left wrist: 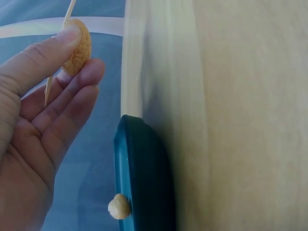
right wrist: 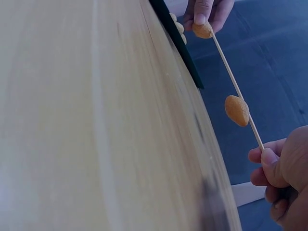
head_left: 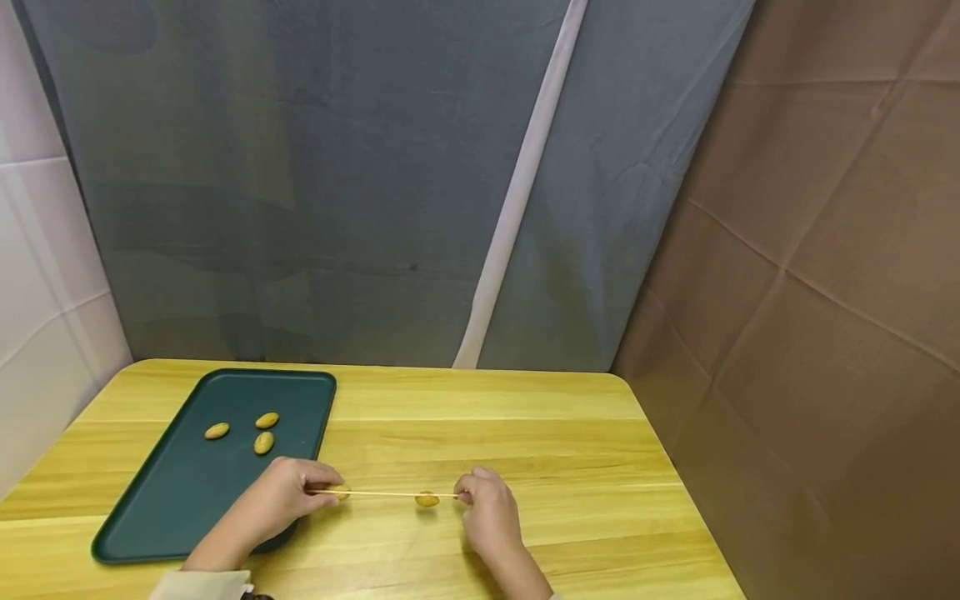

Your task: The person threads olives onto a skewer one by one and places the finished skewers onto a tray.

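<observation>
A thin wooden skewer (head_left: pixel 382 493) runs level between both hands above the table. My left hand (head_left: pixel 281 500) pinches a small oval golden-brown piece (left wrist: pixel 83 48) with a wrinkled surface, its kind unclear. The skewer's pointed tip (left wrist: pixel 47 91) shows past that piece, beside the palm; whether it goes through or behind the piece is hidden by the thumb. Between the hands a second oval piece (right wrist: pixel 237 110) hangs on the skewer, nearer the right hand. My right hand (head_left: pixel 489 508) grips the skewer's other end between thumb and curled fingers.
A dark green tray (head_left: pixel 180 500) lies on the left of the wooden table (head_left: pixel 570 450), partly below my left forearm. On it sit three similar oval pieces (head_left: pixel 263 442). Grey cloth (head_left: pixel 375 208) hangs behind the table and brown cloth (head_left: pixel 825 250) on the right.
</observation>
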A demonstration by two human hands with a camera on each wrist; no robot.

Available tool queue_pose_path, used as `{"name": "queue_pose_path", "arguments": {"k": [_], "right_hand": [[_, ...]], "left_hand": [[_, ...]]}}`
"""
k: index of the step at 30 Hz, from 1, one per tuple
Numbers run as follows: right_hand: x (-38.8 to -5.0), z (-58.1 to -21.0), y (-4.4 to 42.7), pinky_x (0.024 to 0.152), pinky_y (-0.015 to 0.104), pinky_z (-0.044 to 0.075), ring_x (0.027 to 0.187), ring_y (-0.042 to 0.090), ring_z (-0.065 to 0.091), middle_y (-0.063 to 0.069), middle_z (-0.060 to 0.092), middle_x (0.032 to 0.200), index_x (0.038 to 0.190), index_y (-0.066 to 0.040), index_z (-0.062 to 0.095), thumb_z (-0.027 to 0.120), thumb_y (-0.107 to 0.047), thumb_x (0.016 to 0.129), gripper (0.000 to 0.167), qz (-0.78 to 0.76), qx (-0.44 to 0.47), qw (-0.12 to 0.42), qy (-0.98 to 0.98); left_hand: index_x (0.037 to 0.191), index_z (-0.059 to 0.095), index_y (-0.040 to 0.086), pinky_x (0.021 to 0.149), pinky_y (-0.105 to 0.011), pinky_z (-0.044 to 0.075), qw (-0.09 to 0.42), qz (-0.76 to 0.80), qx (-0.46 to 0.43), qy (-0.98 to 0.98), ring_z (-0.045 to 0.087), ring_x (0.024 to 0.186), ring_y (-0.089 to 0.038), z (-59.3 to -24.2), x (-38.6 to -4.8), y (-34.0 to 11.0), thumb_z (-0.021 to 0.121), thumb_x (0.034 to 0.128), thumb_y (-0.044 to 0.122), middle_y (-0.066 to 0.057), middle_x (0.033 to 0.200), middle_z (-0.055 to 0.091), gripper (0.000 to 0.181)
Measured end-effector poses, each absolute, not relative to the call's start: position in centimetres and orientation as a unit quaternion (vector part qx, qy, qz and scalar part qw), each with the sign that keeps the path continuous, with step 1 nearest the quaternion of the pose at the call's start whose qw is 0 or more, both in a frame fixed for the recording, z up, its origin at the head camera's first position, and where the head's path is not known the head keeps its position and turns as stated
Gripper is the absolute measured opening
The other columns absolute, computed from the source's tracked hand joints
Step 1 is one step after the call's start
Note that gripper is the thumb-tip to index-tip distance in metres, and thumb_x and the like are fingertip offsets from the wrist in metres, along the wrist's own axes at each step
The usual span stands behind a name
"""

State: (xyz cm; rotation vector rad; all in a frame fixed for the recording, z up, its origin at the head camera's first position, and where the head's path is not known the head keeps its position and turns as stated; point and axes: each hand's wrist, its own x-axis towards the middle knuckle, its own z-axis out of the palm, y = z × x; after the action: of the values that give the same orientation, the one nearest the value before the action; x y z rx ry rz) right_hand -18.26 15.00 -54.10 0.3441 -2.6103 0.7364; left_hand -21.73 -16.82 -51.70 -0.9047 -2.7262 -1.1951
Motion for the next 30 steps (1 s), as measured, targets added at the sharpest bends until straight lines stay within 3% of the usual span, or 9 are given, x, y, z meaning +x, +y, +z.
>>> {"name": "queue_pose_path", "arguments": {"k": [13, 30], "right_hand": [[-18.21, -54.19, 14.90, 0.059, 0.019, 0.047, 0.066, 0.001, 0.047, -0.012, 0.053, 0.069, 0.074, -0.012, 0.076, 0.081, 0.012, 0.070, 0.024, 0.261, 0.126, 0.199, -0.936], [-18.36, -54.09, 14.71, 0.058, 0.019, 0.046, 0.065, 0.001, 0.046, -0.013, 0.052, 0.068, 0.073, -0.013, 0.075, 0.082, 0.010, 0.068, 0.024, 0.259, 0.132, 0.218, -0.932]], "left_hand": [[0.095, 0.082, 0.013, 0.064, -0.023, 0.055, 0.006, -0.370, -0.297, -0.880, 0.069, 0.080, -0.007, -51.55, -21.53, -16.55, 0.084, 0.0818, 0.014, -0.001, 0.096, 0.077, 0.014], [0.096, 0.082, 0.018, 0.066, -0.027, 0.056, 0.010, -0.359, -0.307, -0.882, 0.067, 0.080, -0.002, -51.37, -21.72, -16.26, 0.084, 0.0824, 0.016, 0.006, 0.095, 0.077, 0.014]]}}
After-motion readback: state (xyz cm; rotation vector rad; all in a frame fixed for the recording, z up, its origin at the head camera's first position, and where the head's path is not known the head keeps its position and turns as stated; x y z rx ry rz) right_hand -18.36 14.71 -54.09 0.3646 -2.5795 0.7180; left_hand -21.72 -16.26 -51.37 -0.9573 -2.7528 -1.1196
